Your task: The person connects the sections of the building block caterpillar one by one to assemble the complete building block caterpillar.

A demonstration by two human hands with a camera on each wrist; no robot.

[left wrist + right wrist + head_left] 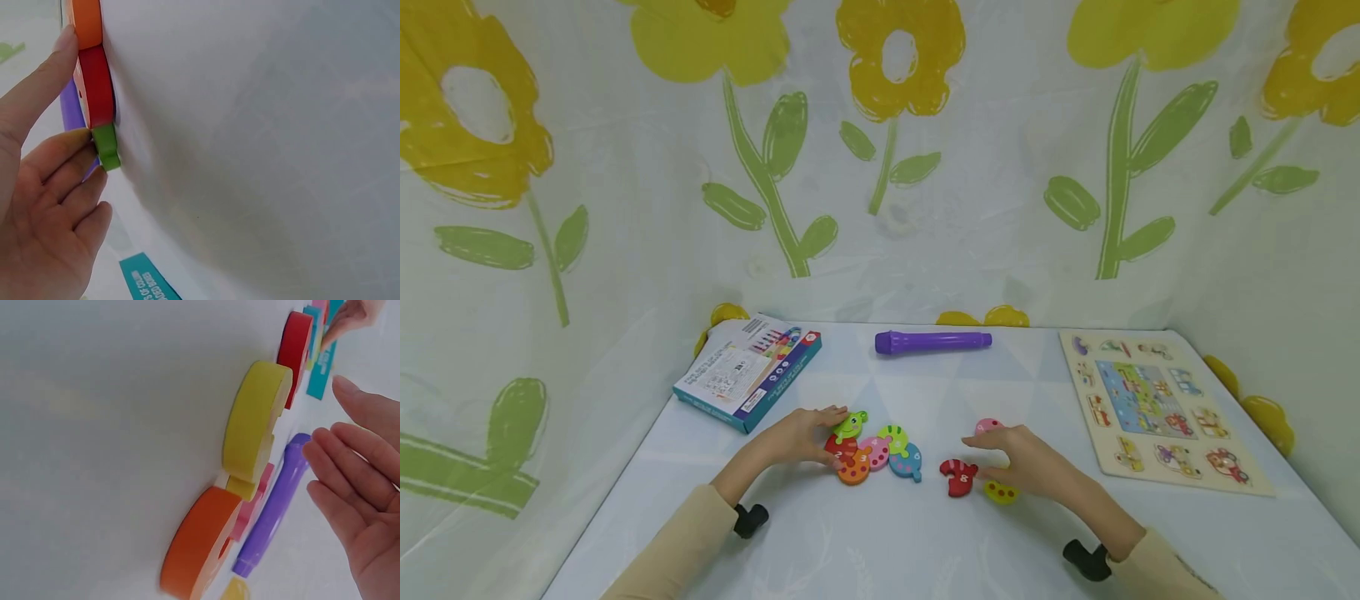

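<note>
You have six pieces of the caterpillar puzzle lying joined in a curved chain at the middle of the table: the green head, red, orange, pink, lime and blue. The blue one's tab points free toward the loose group, so the chain looks more than half built. Left to join, as far as you can see, are a second red piece, a yellow piece, a second pink piece and a second orange piece, which shows only in the right wrist view. Your left hand rests against the chain's head end, thumb at the orange piece, fingers relaxed by the green head. Your right hand hovers over the loose pieces, fingers extended, gripping nothing. You have bare room between blue and the loose red, and plenty on the near side. The purple stick lies by the far edge, the box by the left edge and the wooden puzzle board toward the right edge, all apart from the chain.
</note>
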